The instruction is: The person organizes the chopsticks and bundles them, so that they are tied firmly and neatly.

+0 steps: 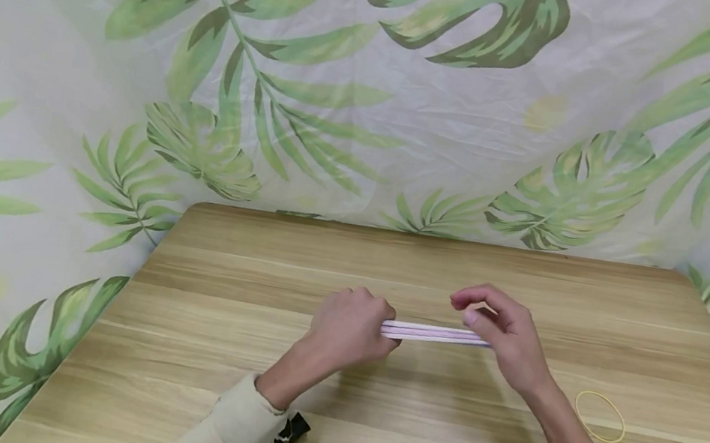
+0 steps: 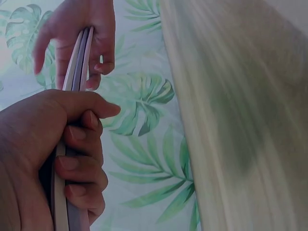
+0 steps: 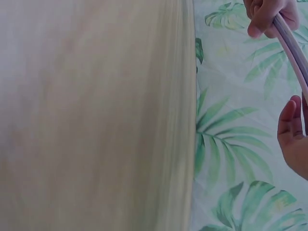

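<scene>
A thin stack of flat booklet-like pieces [image 1: 434,334] is held up over the table, seen edge-on as white, pink and lilac layers. My left hand [image 1: 350,323] grips its left end; in the left wrist view, curled fingers [image 2: 82,168] wrap the layers [image 2: 78,67] with the thumb across. At the other end is my right hand [image 1: 512,338], its palm side against the stack's tip, fingers loosely bent and apart. The right wrist view catches this hand [image 3: 296,149] at the frame's edge, below the slanting stack [image 3: 292,45].
A yellow rubber band [image 1: 600,417] lies on the wooden table [image 1: 224,377], right of my right forearm. Behind the table hangs a leaf-patterned cloth [image 1: 448,144]. Black wrist devices [image 1: 293,430] sit by both sleeves.
</scene>
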Available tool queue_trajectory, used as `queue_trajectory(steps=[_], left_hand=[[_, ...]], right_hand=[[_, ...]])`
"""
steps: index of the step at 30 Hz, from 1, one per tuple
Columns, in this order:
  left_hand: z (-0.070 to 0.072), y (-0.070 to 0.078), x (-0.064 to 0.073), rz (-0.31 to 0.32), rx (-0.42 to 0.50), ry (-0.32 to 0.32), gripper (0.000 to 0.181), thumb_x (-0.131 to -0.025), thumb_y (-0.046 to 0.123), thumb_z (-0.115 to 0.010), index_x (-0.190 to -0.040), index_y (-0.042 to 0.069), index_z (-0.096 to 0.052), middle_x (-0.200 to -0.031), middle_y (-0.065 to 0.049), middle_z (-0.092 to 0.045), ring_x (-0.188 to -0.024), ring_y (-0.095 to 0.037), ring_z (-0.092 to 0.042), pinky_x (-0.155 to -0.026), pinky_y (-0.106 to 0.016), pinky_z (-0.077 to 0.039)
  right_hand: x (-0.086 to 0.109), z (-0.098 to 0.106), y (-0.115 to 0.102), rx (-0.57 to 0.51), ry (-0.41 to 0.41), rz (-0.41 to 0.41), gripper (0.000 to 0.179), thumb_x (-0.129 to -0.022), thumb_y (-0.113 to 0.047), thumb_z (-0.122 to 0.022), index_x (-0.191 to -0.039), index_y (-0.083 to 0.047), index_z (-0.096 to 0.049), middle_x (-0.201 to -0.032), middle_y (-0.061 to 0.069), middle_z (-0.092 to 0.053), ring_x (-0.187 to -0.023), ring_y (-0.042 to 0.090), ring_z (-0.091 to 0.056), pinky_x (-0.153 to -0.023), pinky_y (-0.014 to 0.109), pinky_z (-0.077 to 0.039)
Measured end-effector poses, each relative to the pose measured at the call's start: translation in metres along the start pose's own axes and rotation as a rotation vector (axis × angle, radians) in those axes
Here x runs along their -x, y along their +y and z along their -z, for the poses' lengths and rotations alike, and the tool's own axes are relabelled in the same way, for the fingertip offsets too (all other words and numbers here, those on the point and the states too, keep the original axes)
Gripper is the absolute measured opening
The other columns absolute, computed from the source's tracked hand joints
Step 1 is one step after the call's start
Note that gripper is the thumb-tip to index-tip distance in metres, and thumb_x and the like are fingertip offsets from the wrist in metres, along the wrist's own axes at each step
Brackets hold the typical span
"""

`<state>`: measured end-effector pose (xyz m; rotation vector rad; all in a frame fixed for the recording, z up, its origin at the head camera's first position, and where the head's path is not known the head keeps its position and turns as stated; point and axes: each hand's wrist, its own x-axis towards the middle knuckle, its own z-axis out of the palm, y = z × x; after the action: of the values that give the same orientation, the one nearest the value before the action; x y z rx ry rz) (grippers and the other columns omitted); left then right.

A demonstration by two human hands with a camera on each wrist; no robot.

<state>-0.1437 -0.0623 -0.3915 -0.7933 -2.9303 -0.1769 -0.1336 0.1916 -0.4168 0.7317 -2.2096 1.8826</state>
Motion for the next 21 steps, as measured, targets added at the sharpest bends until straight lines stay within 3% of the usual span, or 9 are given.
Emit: queue_trajectory(steps=[3,7,13,21], left_hand=[[0.0025,-0.0030,-0.0009,0.006,0.041,-0.029,0.041,-0.087,0.029,-0.081,-0.059,0.023,-0.052,-0.053,0.012,-0.034,-0.051,-0.007,-0.029,-0.041,-0.024,-0.026],[0.0040,-0.0066,-0.0005,0.008,0.073,-0.027,0.038,-0.087,0.029,-0.082,-0.060,0.023,-0.056,-0.052,0.012,-0.036,-0.052,-0.007,-0.030,-0.043,-0.024,-0.027],[0.0050,-0.0086,0.0006,0.026,0.087,-0.005,0.040,-0.087,0.030,-0.083,-0.060,0.023,-0.055,-0.052,0.012,-0.034,-0.052,-0.008,-0.031,-0.043,-0.026,-0.027],[0.0077,-0.0047,-0.0006,0.035,0.066,-0.017,0.037,-0.086,0.031,-0.082,-0.060,0.024,-0.058,-0.051,0.012,-0.036,-0.050,-0.008,-0.031,-0.042,-0.026,-0.028]], right_hand=[[-0.0007,0.0034,0.0025,0.021,-0.060,0.096,0.047,-0.091,0.015,-0.067,-0.137,0.007,-0.062,-0.136,-0.007,-0.069,-0.126,0.010,-0.064,-0.098,0.022,-0.054],[-0.0024,0.0064,0.0044,-0.004,-0.089,0.118,0.069,-0.088,0.016,-0.072,-0.152,0.005,-0.051,-0.154,-0.002,-0.061,-0.142,0.012,-0.056,-0.107,0.024,-0.053],[-0.0018,0.0056,0.0056,-0.020,-0.090,0.118,0.078,-0.085,0.018,-0.073,-0.157,0.005,-0.046,-0.162,0.016,-0.052,-0.149,0.013,-0.050,-0.113,0.026,-0.049],[-0.0007,-0.0007,0.0056,-0.029,-0.079,0.136,0.074,-0.085,0.019,-0.072,-0.154,0.008,-0.048,-0.159,0.023,-0.052,-0.148,0.016,-0.051,-0.111,0.028,-0.052]])
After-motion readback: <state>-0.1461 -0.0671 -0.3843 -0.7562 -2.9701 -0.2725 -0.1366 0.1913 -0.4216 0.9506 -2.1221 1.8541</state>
